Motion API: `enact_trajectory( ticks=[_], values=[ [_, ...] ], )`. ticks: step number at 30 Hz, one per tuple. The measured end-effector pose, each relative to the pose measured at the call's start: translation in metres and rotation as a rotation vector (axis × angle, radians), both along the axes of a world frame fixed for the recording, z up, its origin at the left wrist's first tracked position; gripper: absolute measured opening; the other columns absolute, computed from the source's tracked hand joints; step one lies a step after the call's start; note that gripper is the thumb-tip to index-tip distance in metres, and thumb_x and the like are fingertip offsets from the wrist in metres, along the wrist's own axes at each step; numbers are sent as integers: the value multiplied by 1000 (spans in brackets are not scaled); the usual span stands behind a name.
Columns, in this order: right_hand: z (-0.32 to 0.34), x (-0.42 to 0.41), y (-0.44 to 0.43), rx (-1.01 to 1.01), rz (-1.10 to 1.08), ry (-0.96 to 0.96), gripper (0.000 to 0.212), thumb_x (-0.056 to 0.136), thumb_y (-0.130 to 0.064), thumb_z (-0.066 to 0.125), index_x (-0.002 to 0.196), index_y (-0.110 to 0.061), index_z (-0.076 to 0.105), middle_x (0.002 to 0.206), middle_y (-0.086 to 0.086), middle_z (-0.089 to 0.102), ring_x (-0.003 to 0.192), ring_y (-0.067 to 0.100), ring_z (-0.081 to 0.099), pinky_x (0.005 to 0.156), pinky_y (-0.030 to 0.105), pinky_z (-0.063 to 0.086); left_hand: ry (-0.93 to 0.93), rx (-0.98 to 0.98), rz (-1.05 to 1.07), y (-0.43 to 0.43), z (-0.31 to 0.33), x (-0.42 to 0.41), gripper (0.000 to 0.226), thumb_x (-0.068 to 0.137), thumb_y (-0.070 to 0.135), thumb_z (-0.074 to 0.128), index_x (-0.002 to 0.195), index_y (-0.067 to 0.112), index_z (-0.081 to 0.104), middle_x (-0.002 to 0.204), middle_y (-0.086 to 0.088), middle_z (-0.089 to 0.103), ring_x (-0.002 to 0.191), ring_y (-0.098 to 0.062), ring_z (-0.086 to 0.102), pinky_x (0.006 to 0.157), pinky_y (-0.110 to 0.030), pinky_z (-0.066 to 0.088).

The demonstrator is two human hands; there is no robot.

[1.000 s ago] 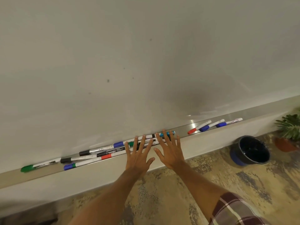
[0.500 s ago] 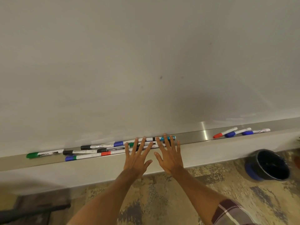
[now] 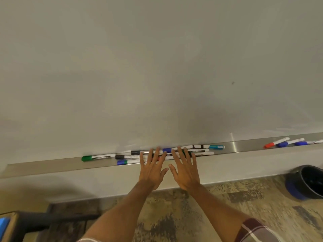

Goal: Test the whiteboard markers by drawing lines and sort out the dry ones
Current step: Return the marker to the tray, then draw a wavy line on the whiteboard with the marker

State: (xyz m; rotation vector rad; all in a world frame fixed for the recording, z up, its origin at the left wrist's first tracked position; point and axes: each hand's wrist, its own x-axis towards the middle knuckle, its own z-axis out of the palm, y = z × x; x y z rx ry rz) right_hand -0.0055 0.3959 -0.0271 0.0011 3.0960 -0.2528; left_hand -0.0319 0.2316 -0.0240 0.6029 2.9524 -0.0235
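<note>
Tray [image 3: 52, 165]: a metal ledge is running along the bottom edge of the whiteboard [image 3: 157, 67], rising slightly toward the right of the view.
Main bunch of markers [image 3: 201, 151]: several pens are lying lengthwise at the middle of the tray, overlapping one another and showing black, blue, red and green caps.
Teal-capped marker [image 3: 216, 147]: it is lying at the right end of that bunch, against the back of the tray.
Green marker [image 3: 97, 157]: it is lying alone toward the tray's left end, just beside the bunch.
Three markers [image 3: 282, 144]: one red-capped and two blue-capped pens are lying side by side toward the tray's right end, well apart from the bunch.
Left hand [image 3: 152, 170]: it is reaching flat over the middle of the tray with fingers straight and spread, and is gripping nothing.
Right hand [image 3: 186, 172]: it is lying just beside the left one, equally flat and splayed, also holding nothing; the thumbs are nearly meeting in front of the tray.
Contact: the fingertips are covering the bunch, but whether they are pressing on the pens cannot be told.
Bin [image 3: 307, 182]: a dark round bin with a blue base is standing on the patterned floor [image 3: 174, 215] below the tray's right end.
</note>
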Motion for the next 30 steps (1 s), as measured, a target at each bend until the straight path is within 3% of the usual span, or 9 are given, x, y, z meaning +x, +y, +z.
enact_trajectory(
  ticks=[1, 3, 5, 10, 17, 21, 23, 26, 30],
  values=[
    [3, 0, -15, -8, 8, -3, 65, 95, -61, 7, 148, -26, 24, 154, 7, 28, 140, 31, 27, 108, 54, 15, -1, -1, 22, -14, 3, 0, 68, 87, 67, -12, 147, 34, -17, 154, -1, -30, 144, -29, -21, 111, -62, -14],
    [7, 0, -44, -27, 30, -17, 66, 95, -61, 4, 148, -26, 23, 153, 8, 29, 140, 31, 27, 107, 54, 16, -18, 24, 73, -43, 7, 1, 71, 93, 67, -3, 152, 31, 15, 162, -7, 7, 147, -34, 14, 111, -63, 1],
    [9, 1, -70, -38, 45, -28, 66, 95, -62, 4, 148, -26, 23, 153, 8, 30, 140, 32, 28, 107, 54, 16, -60, 54, 92, -70, 7, 1, 69, 98, 65, 9, 145, 27, 40, 154, -10, 36, 138, -35, 39, 109, -62, 11],
    [16, 1, -130, -61, 90, -22, 65, 96, -61, 5, 147, -27, 24, 151, 8, 34, 137, 31, 34, 106, 52, 17, -35, 46, 131, -129, 8, 5, 69, 99, 63, 11, 143, 25, 47, 152, -10, 37, 136, -36, 41, 108, -62, 13],
    [15, -5, -199, -56, 161, -16, 66, 95, -63, 8, 151, -29, 7, 154, 6, 29, 140, 31, 28, 106, 53, 18, -96, 107, 286, -206, -3, 12, 67, 97, 67, 10, 151, 29, 25, 157, -8, 29, 142, -33, 30, 111, -60, 7],
    [19, -11, -232, -45, 199, -47, 63, 97, -59, 5, 148, -27, 23, 150, 6, 37, 137, 28, 35, 111, 55, 27, -58, 112, 314, -240, 1, 12, 86, 71, 78, -30, 148, 41, -19, 156, 0, -26, 144, -26, -19, 110, -59, -19],
    [18, -14, -249, -28, 216, -65, 64, 97, -56, 2, 144, -26, 32, 146, 6, 42, 134, 27, 40, 106, 53, 31, -72, 114, 358, -253, 3, 13, 91, 56, 78, -42, 139, 43, -31, 149, 2, -40, 139, -25, -31, 106, -57, -23],
    [14, -22, -271, -36, 277, -43, 73, 94, -59, -7, 145, -25, 33, 150, 6, 36, 138, 28, 34, 109, 52, 20, -103, 126, 410, -272, 4, 9, 93, 51, 77, -44, 136, 42, -35, 149, 2, -40, 144, -28, -27, 105, -57, -24],
    [11, -33, -294, -81, 382, -20, 92, 78, -69, -25, 151, -26, 11, 158, 4, 10, 146, 25, 6, 116, 48, -1, -119, 118, 422, -288, 2, 5, 87, 51, 75, -45, 131, 39, -43, 151, 0, -40, 145, -30, -25, 107, -57, -22]
  ],
)
